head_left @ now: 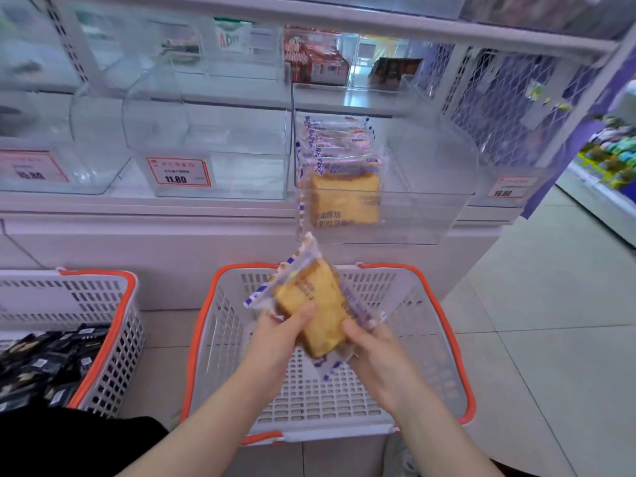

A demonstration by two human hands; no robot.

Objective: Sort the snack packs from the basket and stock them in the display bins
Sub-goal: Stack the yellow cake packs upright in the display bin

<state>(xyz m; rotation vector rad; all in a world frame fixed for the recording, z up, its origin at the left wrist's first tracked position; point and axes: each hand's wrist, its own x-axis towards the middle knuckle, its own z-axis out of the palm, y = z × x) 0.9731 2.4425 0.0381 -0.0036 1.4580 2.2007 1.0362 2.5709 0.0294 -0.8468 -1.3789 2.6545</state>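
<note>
1. Clear-wrapped toast pack (311,304) is held by you over the far edge of the orange-rimmed basket (444,304): left hand (285,330) and right hand (373,346) both grip it.
2. Your fingers hide its lower end.
3. Its print is blurred.
4. Same packs (339,173) stand in the display bin (430,208).

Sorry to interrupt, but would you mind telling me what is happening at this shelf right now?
A person is stocking wrapped bread packs. Both hands, the left hand and the right hand, hold one bread pack above a white basket with an orange rim, which looks otherwise empty. Straight ahead, a clear bin already holds a row of the same packs. The bin to its left is empty. A second basket at the left holds dark packs.
</note>
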